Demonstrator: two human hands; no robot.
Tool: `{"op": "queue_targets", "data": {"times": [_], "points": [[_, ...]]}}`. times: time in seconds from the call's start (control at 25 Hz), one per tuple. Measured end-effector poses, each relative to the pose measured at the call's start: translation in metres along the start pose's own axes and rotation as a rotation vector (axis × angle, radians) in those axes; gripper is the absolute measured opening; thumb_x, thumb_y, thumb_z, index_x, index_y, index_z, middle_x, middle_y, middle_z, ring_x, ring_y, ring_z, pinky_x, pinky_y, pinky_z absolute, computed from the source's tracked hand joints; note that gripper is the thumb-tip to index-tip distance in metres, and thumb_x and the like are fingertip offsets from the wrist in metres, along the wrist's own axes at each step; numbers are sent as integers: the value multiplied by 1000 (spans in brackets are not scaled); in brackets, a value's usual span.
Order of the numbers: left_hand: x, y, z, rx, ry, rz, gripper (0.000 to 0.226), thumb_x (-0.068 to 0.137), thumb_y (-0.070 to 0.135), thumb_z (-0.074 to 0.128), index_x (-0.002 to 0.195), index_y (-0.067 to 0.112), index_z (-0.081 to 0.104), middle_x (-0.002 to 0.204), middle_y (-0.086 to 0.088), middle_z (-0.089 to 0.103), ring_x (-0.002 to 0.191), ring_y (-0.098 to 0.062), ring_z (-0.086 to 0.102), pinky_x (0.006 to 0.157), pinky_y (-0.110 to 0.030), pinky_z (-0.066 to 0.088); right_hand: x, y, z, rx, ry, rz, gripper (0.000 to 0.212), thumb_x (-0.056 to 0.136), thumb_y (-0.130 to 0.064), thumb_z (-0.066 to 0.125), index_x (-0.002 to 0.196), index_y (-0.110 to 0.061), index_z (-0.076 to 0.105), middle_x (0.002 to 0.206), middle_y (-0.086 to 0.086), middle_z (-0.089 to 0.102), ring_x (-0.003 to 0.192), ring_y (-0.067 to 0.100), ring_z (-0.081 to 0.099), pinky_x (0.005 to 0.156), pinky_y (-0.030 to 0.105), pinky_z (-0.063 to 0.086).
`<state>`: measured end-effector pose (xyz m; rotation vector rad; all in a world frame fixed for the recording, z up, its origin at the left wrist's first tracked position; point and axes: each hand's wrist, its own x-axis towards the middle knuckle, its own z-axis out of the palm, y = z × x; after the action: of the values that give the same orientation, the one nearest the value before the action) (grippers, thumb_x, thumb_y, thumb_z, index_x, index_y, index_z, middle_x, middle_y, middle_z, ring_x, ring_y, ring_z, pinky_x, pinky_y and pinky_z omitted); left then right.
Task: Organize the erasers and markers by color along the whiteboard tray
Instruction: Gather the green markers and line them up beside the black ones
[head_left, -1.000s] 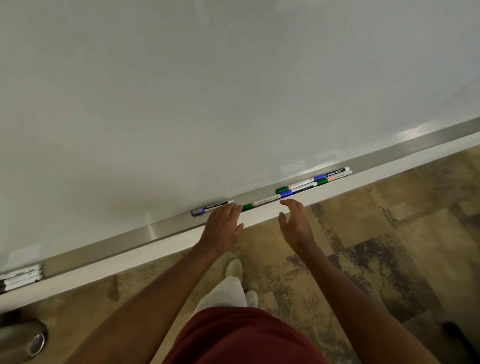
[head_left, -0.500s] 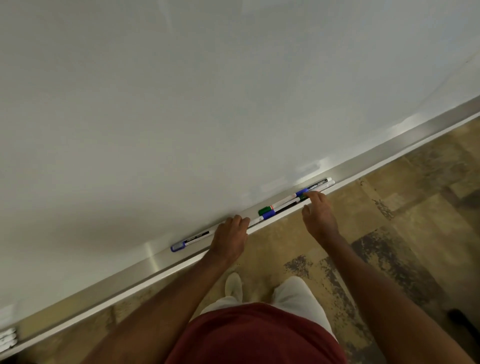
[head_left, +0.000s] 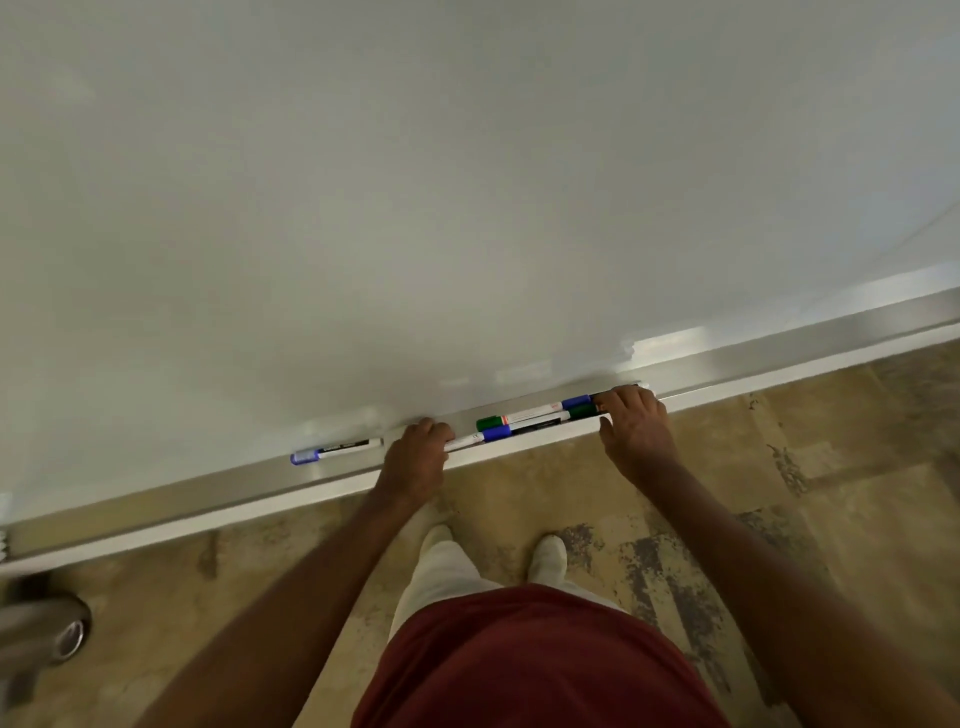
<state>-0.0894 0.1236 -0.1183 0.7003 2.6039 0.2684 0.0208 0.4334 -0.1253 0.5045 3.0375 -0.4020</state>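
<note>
A metal whiteboard tray (head_left: 156, 514) runs from lower left to upper right. One blue-capped marker (head_left: 335, 450) lies alone on it to the left. My left hand (head_left: 415, 460) is curled around the left end of a white marker (head_left: 465, 442) in the tray. Right of it lies a cluster: a green-capped marker (head_left: 519, 417), a blue-capped marker (head_left: 524, 428), and further blue (head_left: 576, 401) and green (head_left: 582, 411) caps. My right hand (head_left: 636, 431) covers the cluster's right ends, fingers bent over them. No eraser shows.
The whiteboard (head_left: 467, 182) fills the upper view. Patterned brown floor (head_left: 831, 493) lies below, with my feet (head_left: 545, 558) near the tray. A metal object (head_left: 47, 631) sits at the lower left. White marker ends (head_left: 4, 540) show at the far left edge.
Both hands went from hovering in front of the tray to resting on the markers. The left hand closed on a marker; the right hand slid right to the cluster's end.
</note>
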Motion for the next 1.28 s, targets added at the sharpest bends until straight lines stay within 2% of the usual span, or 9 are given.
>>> {"op": "queue_targets", "data": {"times": [0.24,0.4,0.52,0.72,1.0,1.28], "points": [[-15,7,2,0,118,-139,23,99,16,56,121,20,62,112,-5,64,98,-27,62,79,-43,54,16,25,-3,-69,-9,-208,27,92,-12,70,119,-10,68,111,12,67,103,33,61,93,46,50],[-11,31,4,-29,158,-138,30,101,14,50,130,22,56,116,-5,64,103,-27,60,84,-45,50,22,32,-1,-45,-72,-197,25,97,-19,66,121,-13,66,113,10,64,101,29,57,88,42,49],[3,62,3,-125,180,-106,29,101,22,51,129,19,57,117,-5,64,104,-27,59,87,-45,49,28,34,-1,-16,-102,-175,22,97,-21,65,118,-15,66,114,8,62,100,27,55,85,40,49],[30,90,6,-92,121,-150,17,96,23,53,108,22,65,103,-1,69,96,-27,63,77,-39,52,29,40,-2,5,-134,-182,23,96,-22,67,118,-17,67,117,5,66,104,25,57,88,40,50],[48,87,8,-7,62,-144,23,98,34,57,114,22,68,107,-1,71,105,-25,63,83,-37,53,24,45,-3,35,-117,-198,23,95,-19,69,118,-14,69,117,8,69,106,27,60,92,42,51],[51,88,7,-34,68,-121,21,93,31,63,111,21,65,109,-2,69,106,-26,63,82,-38,52,26,35,-2,38,-140,-241,26,96,-20,68,122,-17,68,119,5,68,107,25,59,94,40,49]]}}
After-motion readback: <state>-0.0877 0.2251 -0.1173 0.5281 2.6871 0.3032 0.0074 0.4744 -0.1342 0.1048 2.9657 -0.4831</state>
